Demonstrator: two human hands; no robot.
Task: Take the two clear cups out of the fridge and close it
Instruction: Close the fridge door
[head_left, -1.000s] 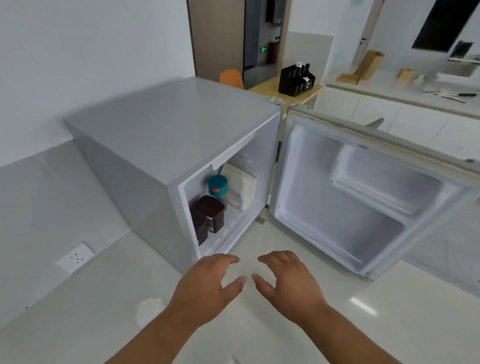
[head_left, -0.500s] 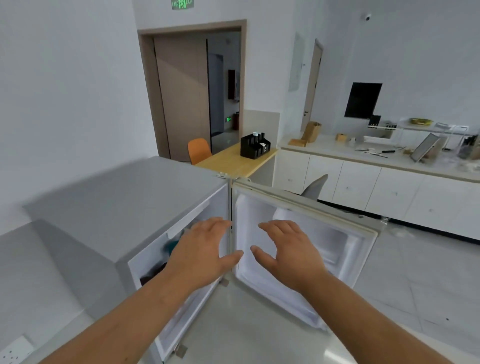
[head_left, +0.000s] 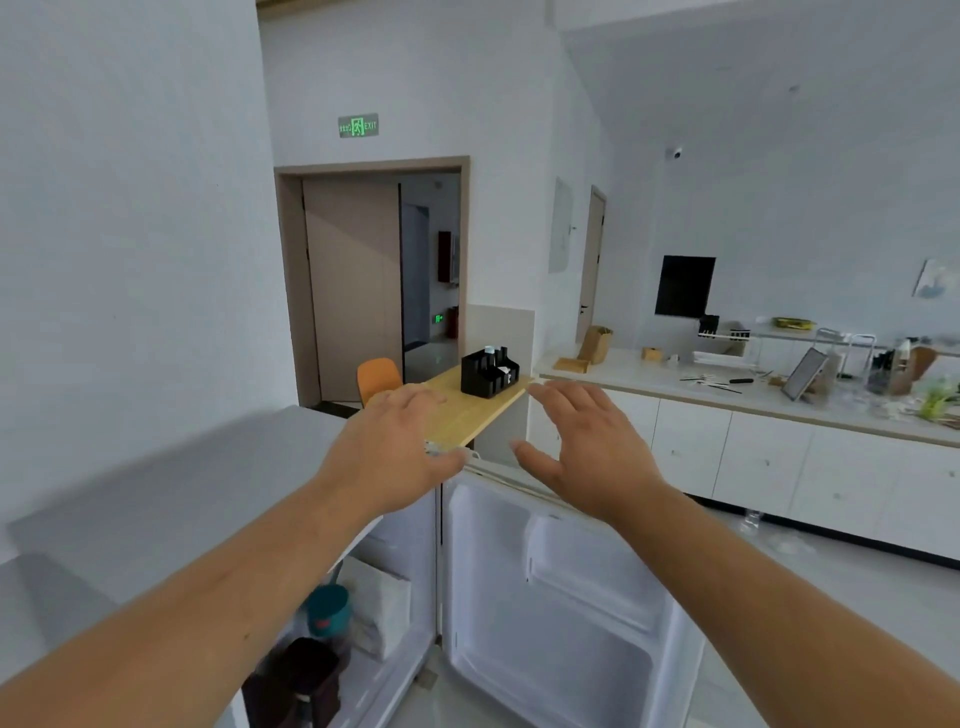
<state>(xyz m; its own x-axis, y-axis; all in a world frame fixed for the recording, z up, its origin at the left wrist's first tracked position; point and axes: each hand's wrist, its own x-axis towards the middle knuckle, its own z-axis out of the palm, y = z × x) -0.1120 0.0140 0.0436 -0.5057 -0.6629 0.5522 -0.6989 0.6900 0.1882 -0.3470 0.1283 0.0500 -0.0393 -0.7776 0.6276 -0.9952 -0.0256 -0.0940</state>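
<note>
A small grey fridge (head_left: 171, 499) stands at the lower left with its white door (head_left: 561, 597) swung wide open to the right. Inside I see two dark brown cups with black lids (head_left: 306, 675), a teal-lidded container (head_left: 328, 610) and a white bag (head_left: 379, 608). My left hand (head_left: 389, 452) and my right hand (head_left: 587, 447) are raised side by side in the air above the fridge's top front corner, palms down, fingers spread, holding nothing. No cup that looks plainly clear is visible from here.
A wooden table (head_left: 467, 410) with a black organiser (head_left: 489, 371) and an orange chair (head_left: 378, 378) stand behind the fridge. A white counter with cabinets (head_left: 753, 415) runs along the right wall. An open doorway (head_left: 415, 280) lies ahead.
The view has tilted up from the floor and fridge interior toward the room. Both hands rose from floor level in front of the fridge to above its top edge, still spread.
</note>
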